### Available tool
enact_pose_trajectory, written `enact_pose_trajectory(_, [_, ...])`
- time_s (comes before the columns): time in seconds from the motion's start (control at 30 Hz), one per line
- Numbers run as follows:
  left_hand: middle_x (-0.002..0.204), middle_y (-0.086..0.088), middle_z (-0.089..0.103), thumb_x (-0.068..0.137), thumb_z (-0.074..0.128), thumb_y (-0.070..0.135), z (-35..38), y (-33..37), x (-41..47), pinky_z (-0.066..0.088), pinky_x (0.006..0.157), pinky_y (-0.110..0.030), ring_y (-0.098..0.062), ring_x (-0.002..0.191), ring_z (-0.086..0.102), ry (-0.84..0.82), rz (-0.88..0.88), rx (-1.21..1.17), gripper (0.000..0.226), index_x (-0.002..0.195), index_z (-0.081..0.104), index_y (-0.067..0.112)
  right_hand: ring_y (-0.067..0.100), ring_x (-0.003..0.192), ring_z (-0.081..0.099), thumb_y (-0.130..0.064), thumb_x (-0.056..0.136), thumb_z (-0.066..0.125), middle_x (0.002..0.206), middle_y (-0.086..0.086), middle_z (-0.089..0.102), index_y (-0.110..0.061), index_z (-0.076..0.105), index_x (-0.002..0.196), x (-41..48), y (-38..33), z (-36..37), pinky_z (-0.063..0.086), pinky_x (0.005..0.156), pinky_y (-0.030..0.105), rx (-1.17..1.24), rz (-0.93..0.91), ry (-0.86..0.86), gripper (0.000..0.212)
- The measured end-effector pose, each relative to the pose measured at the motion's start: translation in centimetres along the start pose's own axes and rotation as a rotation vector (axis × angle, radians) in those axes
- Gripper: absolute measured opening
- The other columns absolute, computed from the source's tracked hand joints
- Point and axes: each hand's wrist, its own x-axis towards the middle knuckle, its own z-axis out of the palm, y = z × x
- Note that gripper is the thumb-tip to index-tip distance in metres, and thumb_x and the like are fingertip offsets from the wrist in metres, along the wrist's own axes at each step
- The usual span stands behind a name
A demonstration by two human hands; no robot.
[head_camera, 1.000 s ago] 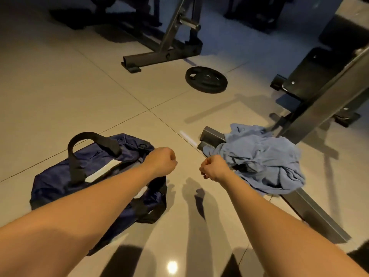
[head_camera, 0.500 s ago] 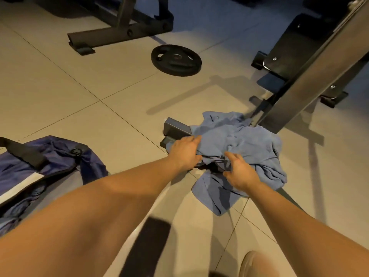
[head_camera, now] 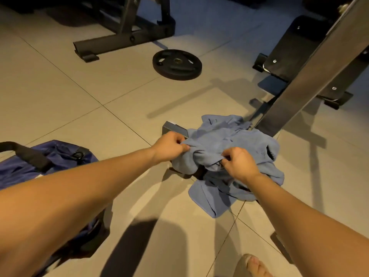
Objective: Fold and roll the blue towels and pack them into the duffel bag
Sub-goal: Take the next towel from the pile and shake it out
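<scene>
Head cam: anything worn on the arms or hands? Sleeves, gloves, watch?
Nothing worn shows. Left hand and right hand are gloveless; left forearm and right forearm are uncovered to the frame edge, with no sleeve, watch or band at either wrist.

Dim, warm yellowish light on tiled floor (head_camera: pixel 60 92); cooler bluish cast at upper centre. Hard shadows of forearms (head_camera: pixel 79 186) across lower centre; bench frame (head_camera: pixel 311 76) throws thin streaks at right. Folds of blue towels (head_camera: pixel 229 140) slightly soft. Wide-angle stretch at edges; upper corners murky.
</scene>
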Motion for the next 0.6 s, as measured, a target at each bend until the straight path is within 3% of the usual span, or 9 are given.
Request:
enact_pose_trajectory(0.13, [0.068, -0.003, 0.049, 0.092, 0.068, 0.020, -6.0, 2.9, -4.4, 0.034, 0.060, -0.030, -0.019, 0.068, 0.044, -0.048, -0.122, 0.140, 0.028, 0.068, 0.055, 0.013, 0.023, 0.056, 0.044, -0.016, 0.095, 0.067, 0.062, 0.014, 0.051, 0.000, 0.058, 0.066, 0.1, -5.6, -7.3, 0.041, 0.057, 0.032, 0.208, -0.109, -0.236, 0.034])
enact_pose_trajectory(0.2, [0.076, -0.002, 0.057, 0.092, 0.069, 0.020, -8.2, 4.2, -6.6, 0.039, 0.062, -0.029, -0.020, 0.075, 0.051, -0.085, -0.138, 0.192, 0.020, 0.075, 0.061, 0.013, 0.018, 0.057, 0.043, -0.015, 0.097, 0.065, 0.064, 0.011, 0.050, -0.003, 0.060, 0.070, -0.6, -9.2, -11.1, 0.040, 0.057, 0.025, 0.220, -0.178, -0.391, 0.030])
enact_pose_trajectory(0.27, [0.091, -0.002, 0.066, 0.090, 0.073, 0.022, -10.0, 5.9, -9.1, 0.047, 0.067, -0.027, -0.018, 0.084, 0.060, -0.070, -0.111, 0.181, 0.011, 0.095, 0.067, 0.014, 0.014, 0.062, 0.049, -0.017, 0.098, 0.062, 0.069, 0.008, 0.057, -0.003, 0.068, 0.082, -1.2, -12.5, -14.6, 0.043, 0.060, 0.023, 0.208, -0.234, -0.475, 0.022])
enact_pose_trajectory(0.33, [0.097, -0.004, 0.070, 0.087, 0.077, 0.025, -11.6, 8.3, -11.8, 0.051, 0.074, -0.029, -0.015, 0.085, 0.063, 0.007, -0.014, 0.074, 0.022, 0.105, 0.068, 0.015, 0.017, 0.071, 0.054, -0.021, 0.101, 0.059, 0.077, 0.010, 0.061, 0.002, 0.069, 0.093, -2.2, -15.5, -17.2, 0.048, 0.070, 0.031, 0.223, -0.295, -0.506, 0.025])
enact_pose_trajectory(0.43, [0.102, -0.010, 0.073, 0.091, 0.071, 0.021, -13.3, 12.1, -15.2, 0.056, 0.083, -0.033, -0.017, 0.088, 0.068, -0.010, 0.116, -0.192, 0.020, 0.107, 0.070, 0.009, 0.019, 0.080, 0.061, -0.026, 0.104, 0.053, 0.088, 0.011, 0.066, 0.001, 0.068, 0.101, -3.7, -18.5, -19.4, 0.053, 0.082, 0.037, 0.250, -0.357, -0.511, 0.031])
enact_pose_trajectory(0.5, [0.104, -0.008, 0.074, 0.092, 0.070, 0.019, -13.9, 13.8, -17.2, 0.058, 0.086, -0.034, -0.019, 0.094, 0.071, 0.004, 0.135, -0.195, 0.019, 0.108, 0.068, 0.010, 0.020, 0.084, 0.060, -0.026, 0.104, 0.052, 0.089, 0.012, 0.066, 0.000, 0.067, 0.099, -5.1, -19.9, -20.1, 0.051, 0.087, 0.039, 0.290, -0.409, -0.465, 0.031])
enact_pose_trajectory(0.6, [0.101, -0.006, 0.074, 0.092, 0.071, 0.021, -14.5, 14.7, -19.2, 0.058, 0.085, -0.035, -0.019, 0.096, 0.070, 0.098, 0.133, -0.096, 0.019, 0.104, 0.067, 0.007, 0.034, 0.097, 0.061, -0.026, 0.103, 0.053, 0.103, 0.022, 0.067, 0.005, 0.067, 0.103, -6.5, -21.4, -20.4, 0.048, 0.099, 0.051, 0.376, -0.459, -0.391, 0.034])
